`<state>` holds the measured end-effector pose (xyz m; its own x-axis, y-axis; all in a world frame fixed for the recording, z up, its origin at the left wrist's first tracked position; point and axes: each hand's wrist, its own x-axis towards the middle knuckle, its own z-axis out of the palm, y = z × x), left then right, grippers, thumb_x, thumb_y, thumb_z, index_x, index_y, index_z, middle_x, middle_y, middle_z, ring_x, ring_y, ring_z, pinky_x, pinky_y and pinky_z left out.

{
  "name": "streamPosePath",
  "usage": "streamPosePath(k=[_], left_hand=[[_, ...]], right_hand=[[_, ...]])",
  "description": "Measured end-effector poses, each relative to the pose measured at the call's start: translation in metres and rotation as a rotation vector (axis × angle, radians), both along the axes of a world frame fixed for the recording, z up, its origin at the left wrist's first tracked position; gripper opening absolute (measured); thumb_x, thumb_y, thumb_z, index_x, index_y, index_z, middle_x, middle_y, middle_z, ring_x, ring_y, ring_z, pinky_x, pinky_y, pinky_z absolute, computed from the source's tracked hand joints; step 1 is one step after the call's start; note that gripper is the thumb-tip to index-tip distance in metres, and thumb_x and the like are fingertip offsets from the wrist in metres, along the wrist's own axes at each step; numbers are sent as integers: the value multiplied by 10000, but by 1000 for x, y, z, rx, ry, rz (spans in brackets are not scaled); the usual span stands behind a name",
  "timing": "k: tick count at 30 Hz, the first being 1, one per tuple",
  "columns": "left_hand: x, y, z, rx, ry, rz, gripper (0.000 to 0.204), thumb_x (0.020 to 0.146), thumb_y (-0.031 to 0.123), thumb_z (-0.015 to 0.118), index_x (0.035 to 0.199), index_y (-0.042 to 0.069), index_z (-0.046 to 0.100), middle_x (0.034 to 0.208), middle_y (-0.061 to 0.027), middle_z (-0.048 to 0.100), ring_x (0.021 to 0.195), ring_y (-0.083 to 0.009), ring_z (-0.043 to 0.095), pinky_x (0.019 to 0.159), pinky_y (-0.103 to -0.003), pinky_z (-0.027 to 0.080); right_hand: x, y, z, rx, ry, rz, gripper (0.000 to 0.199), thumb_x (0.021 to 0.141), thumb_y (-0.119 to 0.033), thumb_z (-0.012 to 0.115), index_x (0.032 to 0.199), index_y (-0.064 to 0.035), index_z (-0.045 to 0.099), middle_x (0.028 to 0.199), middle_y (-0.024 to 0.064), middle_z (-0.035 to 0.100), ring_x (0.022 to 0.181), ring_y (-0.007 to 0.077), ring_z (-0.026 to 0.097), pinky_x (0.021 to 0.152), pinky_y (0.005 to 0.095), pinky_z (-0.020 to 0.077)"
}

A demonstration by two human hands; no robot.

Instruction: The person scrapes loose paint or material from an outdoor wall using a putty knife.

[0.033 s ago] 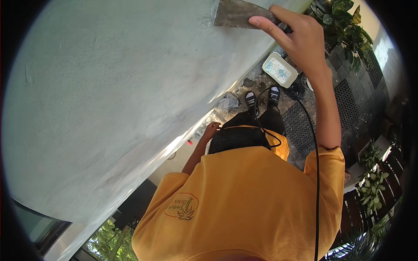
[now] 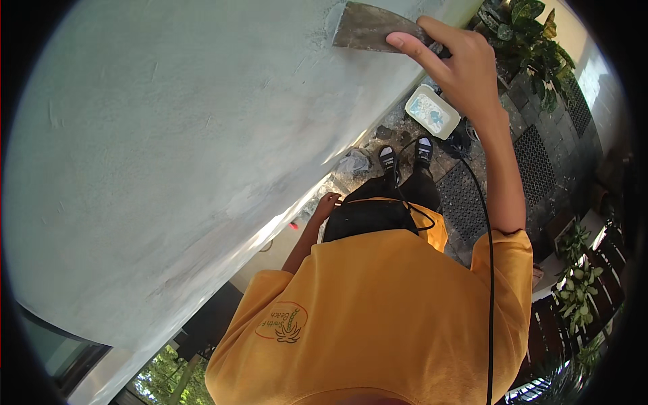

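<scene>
High on the pale plastered wall (image 2: pixel 169 169), my right hand (image 2: pixel 466 71) is closed round the handle of a putty knife (image 2: pixel 371 28). My thumb lies along the stained metal blade, and the blade's wide end is at the wall surface beside a rough patch with small marks. The handle is mostly hidden in my fingers. My left hand (image 2: pixel 328 204) hangs low by my hip, close to the wall's edge. Its fingers look loosely apart, with nothing seen in them.
A cream tub (image 2: pixel 443 133) with white and bluish paste stands on the paving near my feet. A crumpled plastic bag (image 2: pixel 354 162) lies beside the wall. A black cable (image 2: pixel 487 270) runs down my right side. Leafy plants (image 2: pixel 530 34) grow at the far right.
The putty knife and the wall marks sit slightly lower in the picture. My grip on the knife is the same.
</scene>
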<state>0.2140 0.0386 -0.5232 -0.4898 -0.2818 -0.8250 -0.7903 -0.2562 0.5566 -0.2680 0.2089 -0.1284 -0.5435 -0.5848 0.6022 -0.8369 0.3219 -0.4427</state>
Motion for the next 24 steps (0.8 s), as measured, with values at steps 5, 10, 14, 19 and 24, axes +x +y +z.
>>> streamPosePath(k=[5,10,14,19,24], left_hand=[[-22,-1,22,31,-21,77,328,980,314,533,1154,42,591,947,-105,668,806,-174,640,711,-321,531],[-9,-3,11,38,3,107,329,976,326,540,1148,50,594,964,-120,669,823,-186,646,734,-331,535],[12,-4,2,36,9,81,331,976,294,549,1153,17,590,982,-137,669,866,-209,663,743,-331,540],[23,-4,15,-89,83,-87,315,971,280,555,1134,17,613,1005,-136,675,920,-203,668,770,-309,524],[45,-17,-20,-100,40,-67,317,972,285,547,1130,17,613,1010,-131,674,921,-202,669,784,-309,518]], right_hand=[[15,1,-10,6,-270,-84,521,850,-572,622,706,-72,612,491,90,476,464,298,493,447,359,366],[37,-10,-20,0,-524,-121,597,857,-611,595,675,-43,571,483,92,430,446,266,407,455,360,316],[39,-15,-29,-75,-602,-112,613,863,-598,604,658,-24,543,484,88,400,449,237,367,461,346,305],[39,-13,-45,-182,-683,-114,621,870,-561,626,649,4,493,499,66,332,489,179,290,469,332,272],[49,-20,-40,-251,-745,-57,625,871,-548,634,643,9,470,512,55,306,505,156,277,470,330,256]])
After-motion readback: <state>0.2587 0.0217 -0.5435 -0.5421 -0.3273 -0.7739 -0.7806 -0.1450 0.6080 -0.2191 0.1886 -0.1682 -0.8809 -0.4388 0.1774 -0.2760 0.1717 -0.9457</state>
